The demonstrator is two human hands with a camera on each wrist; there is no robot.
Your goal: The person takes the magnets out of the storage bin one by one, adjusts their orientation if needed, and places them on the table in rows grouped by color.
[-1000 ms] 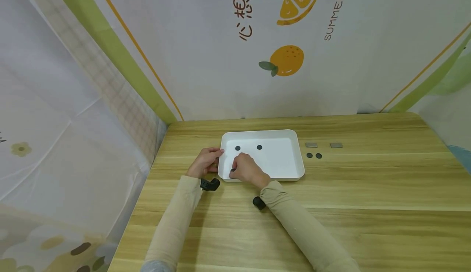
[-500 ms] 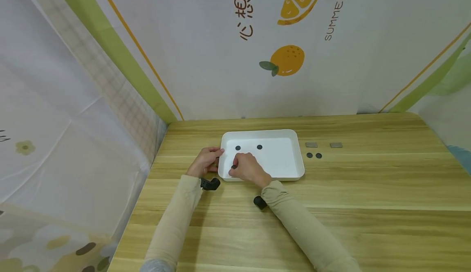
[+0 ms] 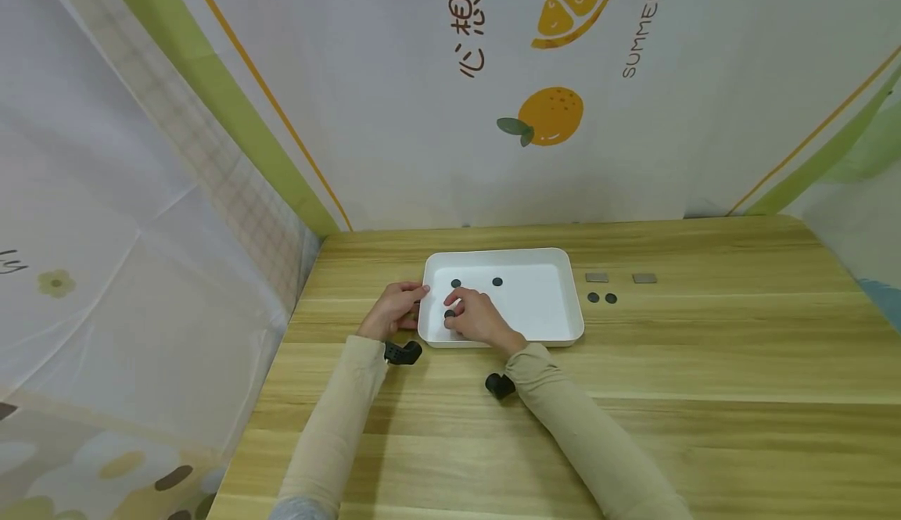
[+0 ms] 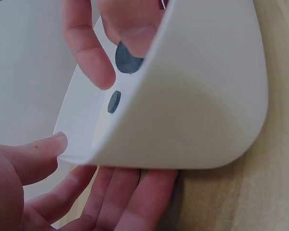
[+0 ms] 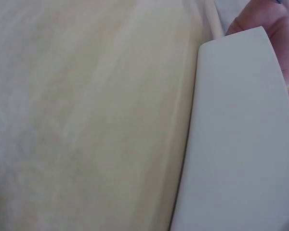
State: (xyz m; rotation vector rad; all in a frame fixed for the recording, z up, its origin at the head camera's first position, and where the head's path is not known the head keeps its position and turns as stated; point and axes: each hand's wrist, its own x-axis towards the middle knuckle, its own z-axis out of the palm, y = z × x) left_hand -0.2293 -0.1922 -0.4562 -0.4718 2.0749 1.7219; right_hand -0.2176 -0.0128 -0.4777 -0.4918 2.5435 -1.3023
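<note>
In the head view, a shallow white tray (image 3: 535,313) stands on the wooden table. My left hand (image 3: 394,309) grips its left end: in the left wrist view the thumb lies at the inner side of the rim and the fingers curl outside. Over the tray's left part, my right hand (image 3: 479,318) holds a small dark round disc (image 3: 449,313) at its thumb. The index finger stretches out apart from that disc. Two similar dark discs, one at left (image 3: 456,283) and one nearer the middle (image 3: 497,281), lie in the tray's far half.
Right of the tray, two more dark discs (image 3: 602,298) lie side by side on the table (image 3: 704,364). Behind them are two grey rectangular pieces, a left one (image 3: 597,277) and a right one (image 3: 644,278). A printed cloth (image 3: 394,113) hangs behind the table.
My right hand has risen slightly off the tray's near left corner, moving a little away and right with the disc. Its index finger has straightened away from the thumb. My left hand stays put.
</note>
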